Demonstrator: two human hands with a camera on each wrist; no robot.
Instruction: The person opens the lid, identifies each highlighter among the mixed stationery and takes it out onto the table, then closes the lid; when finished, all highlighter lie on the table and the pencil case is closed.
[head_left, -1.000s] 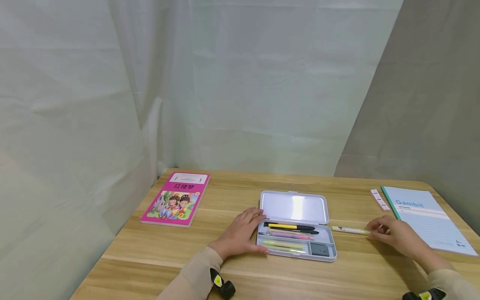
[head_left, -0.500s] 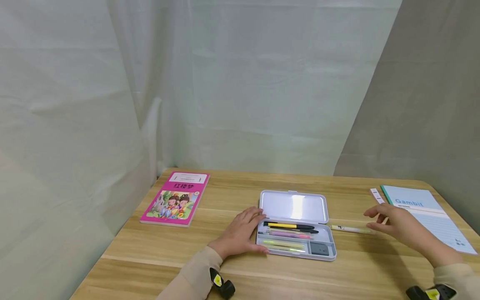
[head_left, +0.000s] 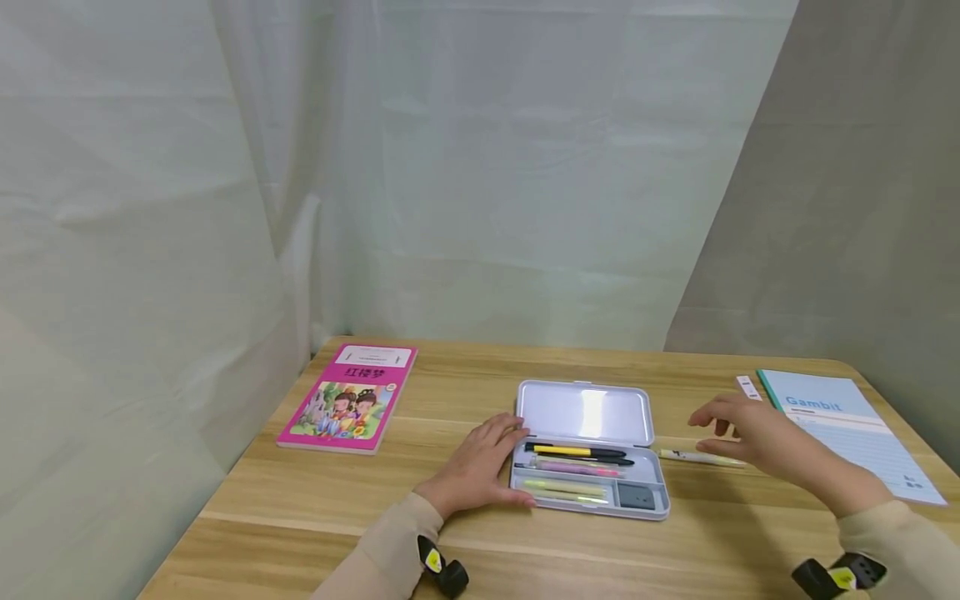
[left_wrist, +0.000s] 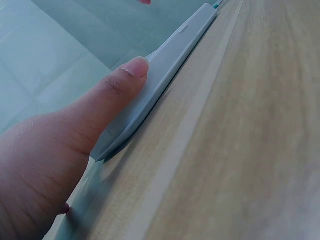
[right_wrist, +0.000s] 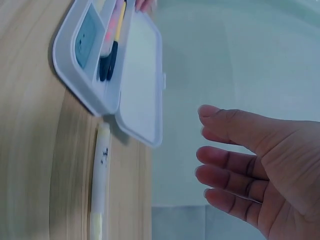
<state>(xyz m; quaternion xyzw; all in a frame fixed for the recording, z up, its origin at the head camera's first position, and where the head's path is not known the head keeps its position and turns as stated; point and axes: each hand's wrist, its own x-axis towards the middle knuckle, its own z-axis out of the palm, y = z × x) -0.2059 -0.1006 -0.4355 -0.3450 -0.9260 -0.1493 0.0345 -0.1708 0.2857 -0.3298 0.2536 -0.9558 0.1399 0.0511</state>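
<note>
My left hand (head_left: 480, 467) grips the left end of an open white pencil case (head_left: 647, 475), its thumb along the near wall in the left wrist view. Inside the case lie a yellow-and-black pen (head_left: 570, 452), other pens with a pink one (head_left: 577, 469), pale yellow sticks (head_left: 566, 489) and a dark grey block (head_left: 636, 497), perhaps an eraser. My right hand (head_left: 757, 433) hovers above the table with fingers loosely bent, holding nothing. Below it, a white and pale yellow pen (right_wrist: 100, 185) lies on the wood, one end close to the case's right side.
A pink picture book (head_left: 352, 400) lies at the table's left. To the right are a pale blue notebook (head_left: 847, 433) and a small pink-and-white strip (head_left: 747, 387), partly behind my right hand. Pale cloth (head_left: 510, 167) hangs behind the table (head_left: 300, 533).
My right hand has let go of the white and yellow pen, lifted off the table and shifted left above it. The left hand stays on the pencil case.
</note>
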